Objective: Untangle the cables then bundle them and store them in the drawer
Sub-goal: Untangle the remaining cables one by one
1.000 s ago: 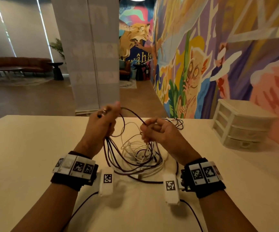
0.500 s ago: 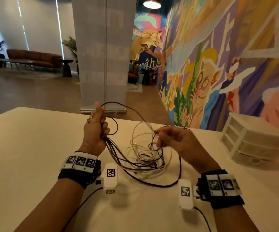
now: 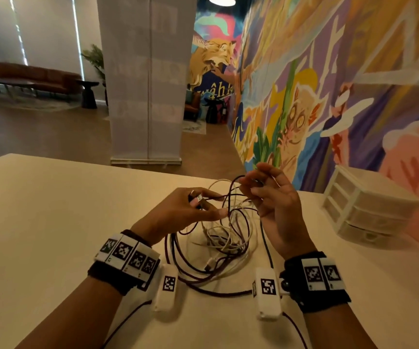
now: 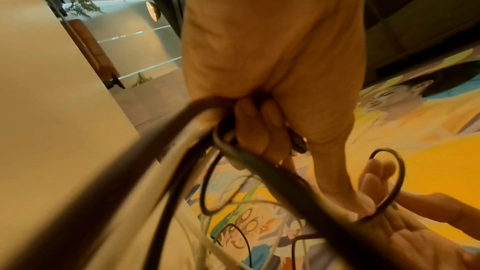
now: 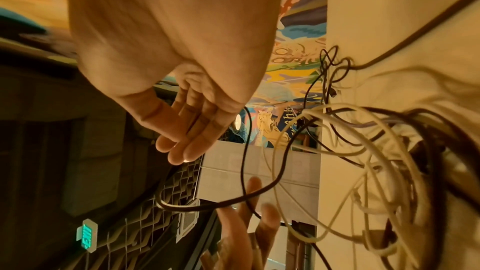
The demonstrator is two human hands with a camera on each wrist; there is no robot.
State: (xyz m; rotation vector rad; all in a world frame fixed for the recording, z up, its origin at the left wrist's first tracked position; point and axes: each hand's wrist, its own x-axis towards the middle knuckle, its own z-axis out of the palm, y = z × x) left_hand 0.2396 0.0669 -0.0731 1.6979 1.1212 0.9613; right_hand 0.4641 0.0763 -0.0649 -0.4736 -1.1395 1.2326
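Note:
A tangle of dark and white cables (image 3: 224, 244) lies on the cream table (image 3: 52, 210) between my hands. My left hand (image 3: 203, 205) grips a bunch of dark cable strands, and a USB plug (image 3: 198, 199) sticks out by its thumb. In the left wrist view my left hand's (image 4: 259, 126) fingers curl round dark and white strands. My right hand (image 3: 256, 187) is raised just right of it, palm toward me and fingers relaxed. A dark cable loop (image 4: 389, 182) hangs over its fingers. In the right wrist view my right hand (image 5: 182, 147) shows loosely straight fingers pinching nothing.
A white plastic drawer unit (image 3: 364, 212) with its drawers pushed in stands at the table's right edge against the mural wall. White wrist-camera modules (image 3: 168, 285) (image 3: 266, 290) hang under both wrists, their dark leads trailing toward me. Bare tabletop stretches to the left.
My left hand has come down and moved right, close to my right hand, still gripping the dark strands. My right hand has let go of its pinch, opened and risen.

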